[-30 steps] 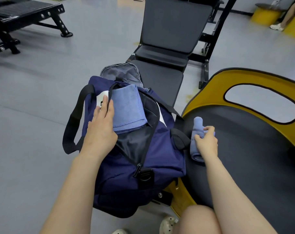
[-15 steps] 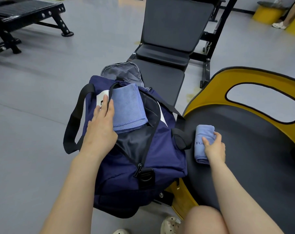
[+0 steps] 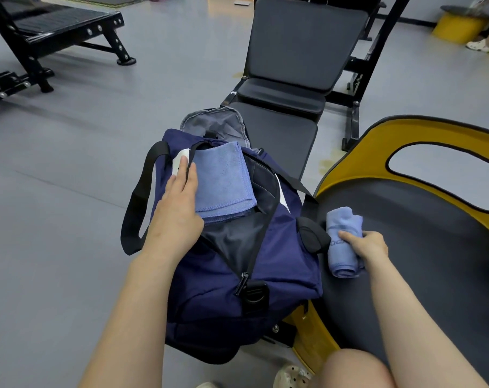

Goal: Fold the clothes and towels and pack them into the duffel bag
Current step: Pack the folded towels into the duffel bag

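A navy duffel bag (image 3: 282, 247) stands open on the floor in the middle of the head view. A folded blue towel (image 3: 223, 177) lies across its opening. My left hand (image 3: 179, 208) rests flat on the bag's left edge, fingers straight, touching the towel's side. To the right, a small rolled blue towel (image 3: 341, 242) lies on the black and yellow seat (image 3: 422, 225) next to the bag. My right hand (image 3: 366, 245) grips this roll, fingers curled round it.
A black weight bench (image 3: 293, 79) stands just behind the bag. Another black bench (image 3: 55, 32) is at the far left. Grey floor (image 3: 55, 205) spreads to the left. A yellow stool (image 3: 458, 26) and someone's foot are at the far right. My knee shows at the bottom.
My right hand has turned the small blue towel and rolled it tighter on the seat. My left hand has stayed on the bag's edge.
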Demonstrator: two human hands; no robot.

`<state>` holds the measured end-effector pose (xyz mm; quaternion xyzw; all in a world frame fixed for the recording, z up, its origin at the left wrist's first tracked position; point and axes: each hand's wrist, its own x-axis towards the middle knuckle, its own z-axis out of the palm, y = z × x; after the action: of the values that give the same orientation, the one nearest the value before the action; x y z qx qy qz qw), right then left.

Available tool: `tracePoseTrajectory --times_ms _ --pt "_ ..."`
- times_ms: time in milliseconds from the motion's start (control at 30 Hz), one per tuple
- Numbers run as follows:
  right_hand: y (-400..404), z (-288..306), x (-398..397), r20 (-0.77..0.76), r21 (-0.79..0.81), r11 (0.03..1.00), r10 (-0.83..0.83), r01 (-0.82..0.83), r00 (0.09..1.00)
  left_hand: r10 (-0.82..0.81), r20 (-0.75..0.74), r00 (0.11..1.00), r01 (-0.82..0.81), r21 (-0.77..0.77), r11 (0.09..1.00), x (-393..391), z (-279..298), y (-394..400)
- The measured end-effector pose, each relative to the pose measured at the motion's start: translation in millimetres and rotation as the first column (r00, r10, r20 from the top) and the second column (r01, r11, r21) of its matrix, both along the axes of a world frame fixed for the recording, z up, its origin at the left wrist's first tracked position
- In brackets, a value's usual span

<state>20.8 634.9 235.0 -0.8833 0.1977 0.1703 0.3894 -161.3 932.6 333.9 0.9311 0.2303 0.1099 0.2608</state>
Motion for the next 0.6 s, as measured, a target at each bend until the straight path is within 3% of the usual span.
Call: tracePoseTrajectory --times_ms 300,600 --pt "37.5 53.0 2.7 0.300 0.316 0.949 -0.092 -0.008 0.949 0.009 0.013 1.000 -0.009 -0.004 1.000 2.2 3.0 -0.2" --pt "90.1 130.2 -13.1 0.504 0.403 0.890 -0.021 -0.213 0.863 0.024 0.014 1.000 -0.023 -0.053 0.998 2.1 7.4 -0.4"
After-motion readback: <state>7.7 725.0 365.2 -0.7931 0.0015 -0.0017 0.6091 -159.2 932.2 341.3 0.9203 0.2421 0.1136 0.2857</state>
